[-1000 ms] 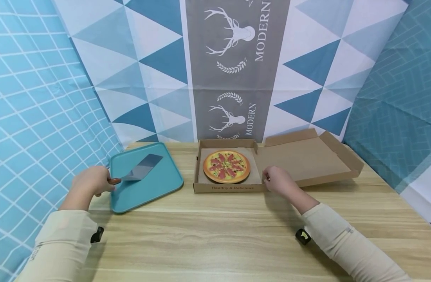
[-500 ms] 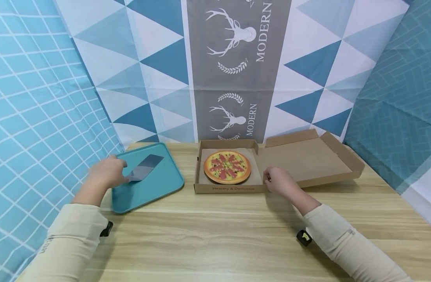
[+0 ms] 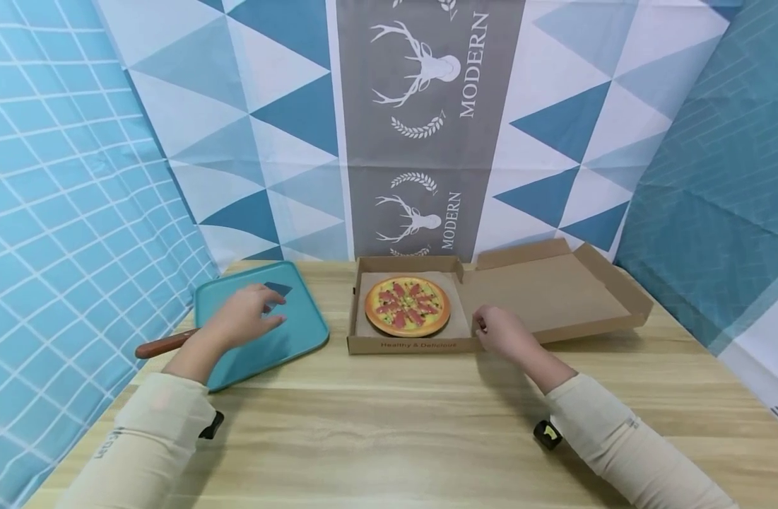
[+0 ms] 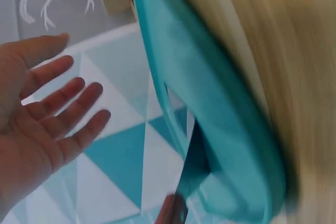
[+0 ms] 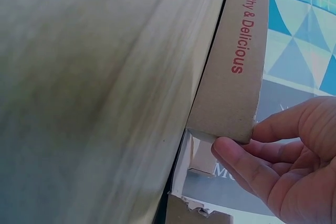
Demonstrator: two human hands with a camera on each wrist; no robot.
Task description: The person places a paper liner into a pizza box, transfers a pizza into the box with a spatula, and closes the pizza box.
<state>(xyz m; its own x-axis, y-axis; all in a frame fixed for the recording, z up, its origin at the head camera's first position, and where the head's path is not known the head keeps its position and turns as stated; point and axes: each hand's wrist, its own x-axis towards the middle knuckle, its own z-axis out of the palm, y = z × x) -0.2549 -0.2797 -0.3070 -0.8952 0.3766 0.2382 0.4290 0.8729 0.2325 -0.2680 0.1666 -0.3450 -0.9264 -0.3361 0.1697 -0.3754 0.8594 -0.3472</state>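
Note:
My left hand point(image 3: 239, 322) hovers over the teal tray point(image 3: 309, 322) with fingers spread and nothing held. In the left wrist view, the same hand point(image 4: 39, 114) is apart from the tray. Beneath it lies a spatula, mostly covered in the head view. Its wooden handle point(image 3: 166, 344) juts past the tray's left edge, and its metal blade point(image 3: 278, 288) shows beyond my fingers. My right hand point(image 3: 504, 332) pinches the front right corner of an open cardboard pizza box point(image 5: 226, 87) between thumb and fingers. A whole pizza point(image 3: 406, 306) rests on paper inside the box.
The box lid point(image 3: 547, 293) is folded out to the right. Tray and box stand near the back of the wooden table point(image 3: 363, 438), with a strip of tabletop between them. A patterned backdrop point(image 3: 299, 85) rises behind, and tiled-print cloth point(image 3: 51, 212) hangs at the left.
My left hand has let go of the spatula's handle and moved right over the tray, its fingers opening. The spatula now lies on the tray. My right hand has stayed at the box corner.

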